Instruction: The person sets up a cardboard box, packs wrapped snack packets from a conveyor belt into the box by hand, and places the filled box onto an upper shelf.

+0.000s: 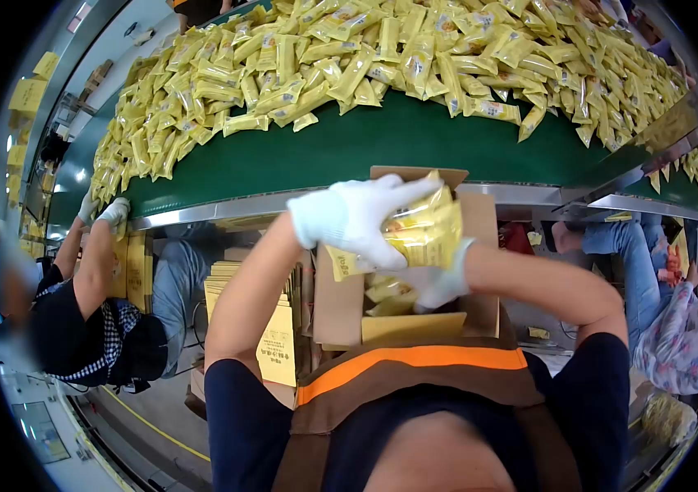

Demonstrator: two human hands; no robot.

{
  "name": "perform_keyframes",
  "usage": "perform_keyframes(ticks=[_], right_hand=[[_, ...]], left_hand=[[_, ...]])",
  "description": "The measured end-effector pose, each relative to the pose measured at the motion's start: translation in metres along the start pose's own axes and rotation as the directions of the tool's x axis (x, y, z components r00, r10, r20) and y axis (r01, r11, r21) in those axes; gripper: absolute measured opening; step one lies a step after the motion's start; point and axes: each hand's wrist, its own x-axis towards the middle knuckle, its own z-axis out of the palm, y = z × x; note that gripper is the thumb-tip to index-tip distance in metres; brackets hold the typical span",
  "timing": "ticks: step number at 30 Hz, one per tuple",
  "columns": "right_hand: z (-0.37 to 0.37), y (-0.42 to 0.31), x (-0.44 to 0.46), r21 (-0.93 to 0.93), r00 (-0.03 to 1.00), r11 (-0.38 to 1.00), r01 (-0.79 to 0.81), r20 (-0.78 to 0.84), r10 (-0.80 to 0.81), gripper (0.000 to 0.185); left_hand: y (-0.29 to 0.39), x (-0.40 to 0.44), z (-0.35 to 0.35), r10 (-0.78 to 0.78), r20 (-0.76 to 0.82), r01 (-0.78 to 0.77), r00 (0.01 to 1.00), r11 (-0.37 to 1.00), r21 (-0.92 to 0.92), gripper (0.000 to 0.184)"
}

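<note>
My left hand (359, 220), in a white glove, grips several yellow snack packets (424, 233) above an open cardboard box (339, 307). Its thumb and fingers are spread around the packets. My right hand (446, 283), also gloved, is lower, over the box opening and against the underside of those packets. Its fingers are blurred and partly hidden, so its grip cannot be made out. More yellow packets (390, 295) lie inside the box, whose flaps stand folded outward.
A green conveyor belt (349, 152) with a metal edge runs ahead, heaped with yellow packets (283, 61). Flat yellow cartons (277, 340) stand to my left. A co-worker (78, 328) with gloved hands works at far left; another person (681, 336) sits at right.
</note>
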Motion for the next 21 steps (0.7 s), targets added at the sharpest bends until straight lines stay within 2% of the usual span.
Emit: perform_keyframes(ticks=[1,2,3,5,6,7,8,11,12,13,14,15,16,17,18,19,20,21], right_hand=[[0.031,0.008,0.012,0.009,0.998,0.999,-0.048,-0.028,0.048,0.038],[0.051,-0.002,0.026,0.074,0.969,0.970,-0.231,0.106,0.222,0.039],[0.065,-0.013,0.030,0.117,0.892,0.904,-0.412,0.256,0.373,0.041],[0.081,-0.028,0.018,-0.155,0.953,0.940,-0.304,-0.030,0.303,0.045],[0.071,-0.033,0.023,-0.153,0.923,0.928,-0.341,0.131,0.361,0.050],[0.050,-0.051,0.021,-0.280,0.895,0.912,-0.299,0.248,0.369,0.053],[0.057,-0.052,0.022,-0.267,0.896,0.908,-0.322,0.224,0.383,0.054],[0.067,-0.050,0.014,-0.272,0.912,0.908,-0.320,0.171,0.372,0.055],[0.062,-0.053,0.003,-0.250,0.926,0.917,-0.312,0.135,0.352,0.053],[0.057,-0.055,-0.006,-0.232,0.939,0.924,-0.304,0.094,0.332,0.052],[0.057,-0.058,-0.014,-0.209,0.926,0.920,-0.332,0.112,0.359,0.056],[0.062,-0.055,-0.021,-0.214,0.951,0.939,-0.269,0.097,0.294,0.057],[0.068,-0.049,-0.027,-0.224,0.970,0.953,-0.205,0.082,0.228,0.057],[0.067,-0.042,-0.028,-0.241,0.985,0.960,-0.142,0.061,0.161,0.058],[0.023,-0.049,-0.035,-0.203,0.965,0.979,-0.031,0.247,0.082,0.049],[0.018,-0.047,-0.030,-0.157,0.946,0.986,-0.063,0.305,0.109,0.042],[0.012,-0.047,-0.025,-0.111,0.922,0.988,-0.103,0.363,0.137,0.035],[0.008,-0.047,-0.022,-0.061,0.894,0.988,-0.144,0.421,0.157,0.030]], left_hand=[[-0.001,0.006,0.007,-0.097,0.058,0.086,0.994,0.983,0.162,0.108],[0.000,0.012,0.015,-0.105,0.017,0.094,0.994,0.944,0.316,0.105],[0.003,0.016,0.025,-0.108,-0.022,0.106,0.994,0.884,0.455,0.101],[0.010,0.031,0.045,-0.112,-0.044,0.114,0.993,0.760,0.640,0.096],[0.013,0.041,0.053,-0.118,-0.027,0.103,0.993,0.708,0.699,0.093],[0.020,0.049,0.060,-0.125,-0.013,0.092,0.992,0.652,0.753,0.091],[0.028,0.055,0.066,-0.116,0.004,0.070,0.993,0.622,0.780,0.091],[0.011,0.077,0.101,-0.052,-0.087,0.101,0.995,0.581,0.808,0.092],[0.003,0.074,0.102,0.002,-0.072,0.053,0.997,0.666,0.744,0.094],[-0.009,0.070,0.107,-0.007,-0.033,0.027,0.999,0.739,0.673,0.100],[-0.012,0.074,0.117,-0.119,-0.004,0.094,0.993,0.760,0.643,0.105],[-0.009,0.077,0.122,-0.226,0.028,0.162,0.974,0.772,0.615,0.110],[-0.008,0.079,0.120,-0.285,0.099,0.175,0.954,0.790,0.588,0.115],[-0.008,0.080,0.124,-0.301,0.104,0.175,0.948,0.763,0.623,0.116],[-0.013,0.082,0.133,-0.311,0.089,0.182,0.946,0.739,0.649,0.119],[-0.010,0.083,0.133,-0.317,0.077,0.183,0.945,0.711,0.679,0.122],[-0.006,0.080,0.133,-0.320,0.104,0.162,0.942,0.702,0.694,0.107],[-0.006,0.077,0.144,-0.308,0.007,0.201,0.951,0.639,0.743,0.097]])
